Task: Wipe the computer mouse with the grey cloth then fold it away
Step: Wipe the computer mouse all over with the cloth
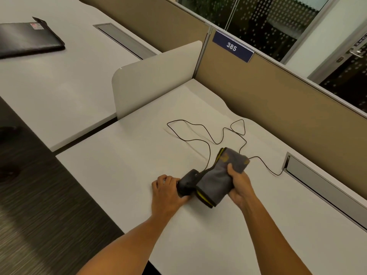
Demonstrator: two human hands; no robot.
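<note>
A black wired computer mouse (185,184) rests on the white desk (123,165), near its front middle. My left hand (165,192) grips the mouse from the left side. A grey cloth (218,180) with yellow-edged trim lies draped over the right part of the mouse. My right hand (238,185) clutches that cloth, thumb on top. The mouse's thin black cable (200,126) loops across the desk behind and runs right toward the cable slot.
A metal cable slot (317,177) sits in the desk at the right. Tan partition panels (278,108) wall the back, with a "385" label (232,46). A white divider (155,76) stands at the left. A black sleeve (27,38) lies on the neighbouring desk.
</note>
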